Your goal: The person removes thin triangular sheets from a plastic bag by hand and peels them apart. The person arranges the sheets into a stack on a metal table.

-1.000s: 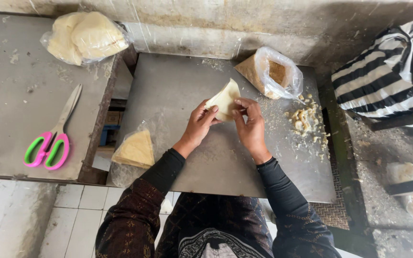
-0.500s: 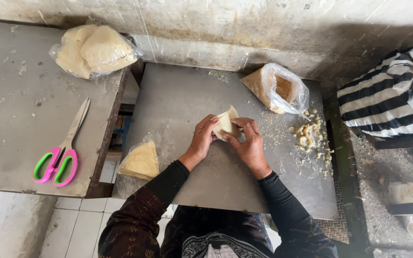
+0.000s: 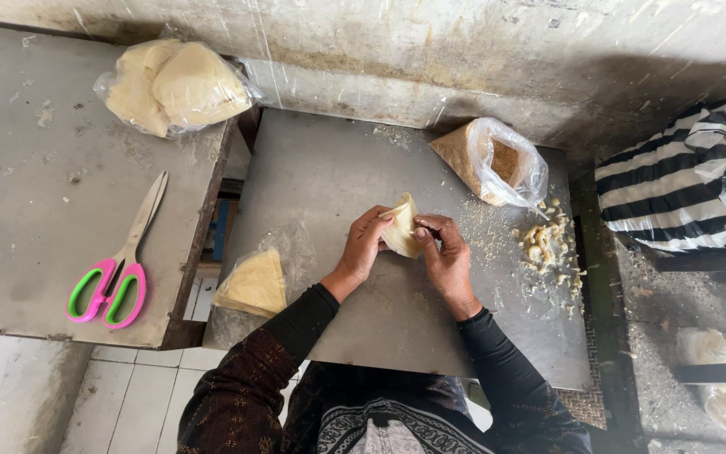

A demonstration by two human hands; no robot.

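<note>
Both hands pinched one folded pastry sheet [image 3: 402, 227] above the metal table's [image 3: 329, 176] middle: left hand [image 3: 365, 248] curled round its left side, right hand [image 3: 443, 252] closed fingers on its right edge. Filling bag [image 3: 489, 164] sat near the far right corner, crumb pile [image 3: 548, 244] by the right edge, wrapped triangle stack [image 3: 254, 282] at the left edge.

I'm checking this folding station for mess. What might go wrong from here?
The thin dough sheet, pinched between left hand and right hand, may tear. The open bag of brown filling lies tipped and could spill further. The stack of wrappers sits near the metal table's edge and may slide off.
</note>
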